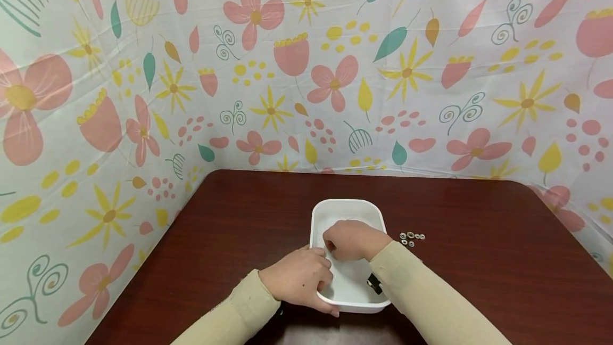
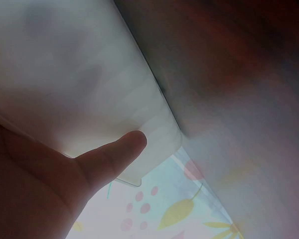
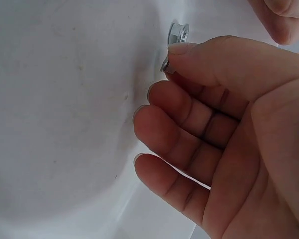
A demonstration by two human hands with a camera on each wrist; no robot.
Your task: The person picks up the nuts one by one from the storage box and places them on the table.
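A white rectangular plastic tray (image 1: 353, 286) stands on the table near its front edge. My left hand (image 1: 299, 276) grips its near left rim, fingers over the inside and thumb (image 2: 112, 157) against the outer wall. Inside the tray is my right hand (image 1: 356, 239). In the right wrist view, its thumb and index finger pinch a small metal nut (image 3: 166, 65) close to the tray wall. A second metal flange nut (image 3: 178, 34) lies just past the thumb tip. The right hand's other fingers are curled loosely.
Several small metal nuts (image 1: 410, 235) lie on the dark brown table (image 1: 258, 212) to the right of the tray. A floral cloth (image 1: 335, 84) hangs behind and along the left side. A small black object (image 1: 375, 284) shows at the right sleeve's underside.
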